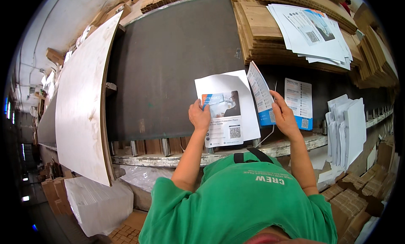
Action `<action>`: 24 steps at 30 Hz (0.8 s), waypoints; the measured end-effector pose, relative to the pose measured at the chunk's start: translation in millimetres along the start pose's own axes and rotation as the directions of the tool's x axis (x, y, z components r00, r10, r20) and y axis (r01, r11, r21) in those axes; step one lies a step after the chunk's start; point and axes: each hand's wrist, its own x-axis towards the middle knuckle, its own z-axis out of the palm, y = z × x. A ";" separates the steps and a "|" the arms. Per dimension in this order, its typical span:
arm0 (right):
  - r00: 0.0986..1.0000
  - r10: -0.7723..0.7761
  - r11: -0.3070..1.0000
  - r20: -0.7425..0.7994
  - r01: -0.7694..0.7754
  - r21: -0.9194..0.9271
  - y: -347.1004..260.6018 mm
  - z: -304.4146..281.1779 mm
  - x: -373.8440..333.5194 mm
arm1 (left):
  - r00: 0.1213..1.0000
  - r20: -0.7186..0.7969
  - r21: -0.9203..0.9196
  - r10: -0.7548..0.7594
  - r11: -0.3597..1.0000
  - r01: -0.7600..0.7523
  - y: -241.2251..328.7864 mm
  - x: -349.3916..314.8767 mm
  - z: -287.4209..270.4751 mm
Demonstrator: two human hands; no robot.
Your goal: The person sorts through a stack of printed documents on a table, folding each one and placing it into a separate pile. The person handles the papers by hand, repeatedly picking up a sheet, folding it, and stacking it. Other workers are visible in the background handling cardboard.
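We cannot see the patch of the front leaflet [222, 122] under the left hand [199, 117], nor the white sheet's [249, 109] middle beneath that leaflet. How far the right hand [285, 118] reaches behind the upright leaflet [260, 94], we cannot tell. Both leaflets' smallest print is too tiny for us. The lower edge crops the green shirt [244, 197]; the top edge, the board stack [258, 21].
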 end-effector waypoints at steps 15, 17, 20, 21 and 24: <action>1.000 -0.021 0.999 0.008 0.020 0.035 3.0 -4.4 -0.8 | 0.985 0.105 -0.026 -0.140 0.989 0.144 10.1 12.6 0.6; 1.000 -0.025 0.999 0.005 0.025 0.036 0.3 -5.8 -0.4 | 0.991 0.078 -0.045 -0.109 0.993 0.113 11.8 12.6 -1.2; 1.000 -0.020 0.999 0.005 0.020 0.043 1.5 -7.6 0.6 | 0.929 0.306 -0.265 -0.206 0.919 0.291 25.8 13.1 -2.5; 1.000 -0.013 0.999 0.005 0.013 0.050 1.5 -7.9 0.2 | 0.931 0.290 -0.348 -0.223 0.881 0.319 34.6 6.2 -1.4; 0.999 -0.035 0.999 -0.017 0.036 0.027 4.7 -5.9 -1.3 | 0.967 0.211 -0.248 -0.144 0.949 0.195 47.9 -8.7 -11.1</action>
